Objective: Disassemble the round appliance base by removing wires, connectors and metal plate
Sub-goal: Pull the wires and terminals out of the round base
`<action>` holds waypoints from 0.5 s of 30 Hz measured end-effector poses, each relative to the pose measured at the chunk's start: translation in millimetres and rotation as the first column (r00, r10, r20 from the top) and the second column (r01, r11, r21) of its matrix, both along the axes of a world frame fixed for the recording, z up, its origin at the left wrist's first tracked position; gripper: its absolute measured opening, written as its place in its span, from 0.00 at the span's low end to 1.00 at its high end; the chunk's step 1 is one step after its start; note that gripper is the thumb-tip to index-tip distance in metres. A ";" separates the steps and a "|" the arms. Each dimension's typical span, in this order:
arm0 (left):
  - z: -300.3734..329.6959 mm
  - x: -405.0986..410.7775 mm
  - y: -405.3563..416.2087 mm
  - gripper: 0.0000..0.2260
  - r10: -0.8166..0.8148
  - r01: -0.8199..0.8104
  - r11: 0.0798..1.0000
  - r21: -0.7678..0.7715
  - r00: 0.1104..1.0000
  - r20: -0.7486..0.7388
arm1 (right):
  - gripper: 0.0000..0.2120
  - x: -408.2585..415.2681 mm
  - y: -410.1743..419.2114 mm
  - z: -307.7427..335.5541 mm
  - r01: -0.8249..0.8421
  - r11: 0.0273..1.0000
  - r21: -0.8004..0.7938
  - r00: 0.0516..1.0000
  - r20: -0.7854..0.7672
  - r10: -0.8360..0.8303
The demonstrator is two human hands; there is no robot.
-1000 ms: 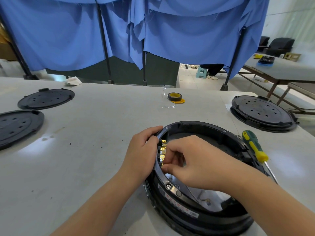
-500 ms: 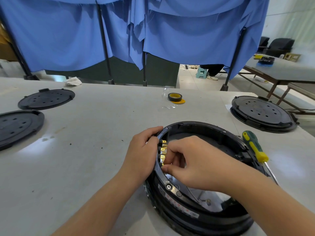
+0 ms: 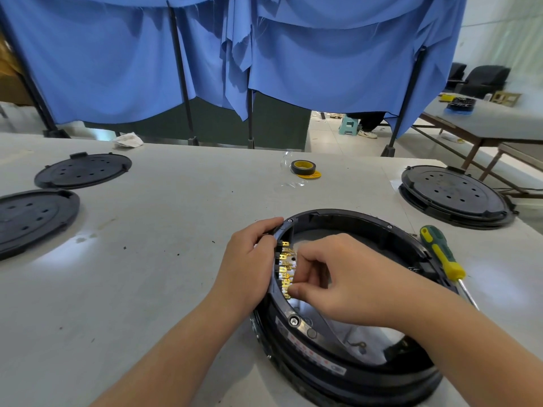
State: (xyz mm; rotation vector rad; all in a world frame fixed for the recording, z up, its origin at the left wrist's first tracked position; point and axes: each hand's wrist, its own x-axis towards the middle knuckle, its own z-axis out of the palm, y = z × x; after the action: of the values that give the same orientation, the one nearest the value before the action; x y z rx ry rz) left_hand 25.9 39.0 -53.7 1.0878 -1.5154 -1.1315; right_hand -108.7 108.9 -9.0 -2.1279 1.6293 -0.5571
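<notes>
Both hands stay put: left hand (image 3: 249, 257) and right hand (image 3: 338, 277) unmoved

free: bare table (image 3: 182, 259) left of base (image 3: 352, 374) | blocked right: screwdriver (image 3: 442, 254); far: tape roll (image 3: 303, 166)

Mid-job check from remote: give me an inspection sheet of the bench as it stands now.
Surface: pale grey table, dark specks.
Job's things: round black appliance base tilted up; row of brass connector tabs inside its rim; shiny metal plate seated inside.
Clutter: green-and-yellow screwdriver beside the base; black tape roll; three black perforated discs, two left, one right; crumpled paper.
Hands: left hand grips the rim; right hand pinches at the tabs.
Cables: nothing seen.
Surroundings: blue curtains, second table.
</notes>
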 end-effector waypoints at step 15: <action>-1.0 2.9 -2.0 0.18 -0.027 0.027 1.000 -0.017 1.000 0.007 | 0.02 -22.6 -2.5 19.6 0.095 0.989 -0.111 0.995 0.047 -0.090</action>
State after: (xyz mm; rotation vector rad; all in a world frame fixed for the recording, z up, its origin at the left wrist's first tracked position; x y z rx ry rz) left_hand 28.8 37.1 -54.7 1.0636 -1.5459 -1.1324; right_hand -131.2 106.4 10.6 -2.1126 1.7181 -0.7346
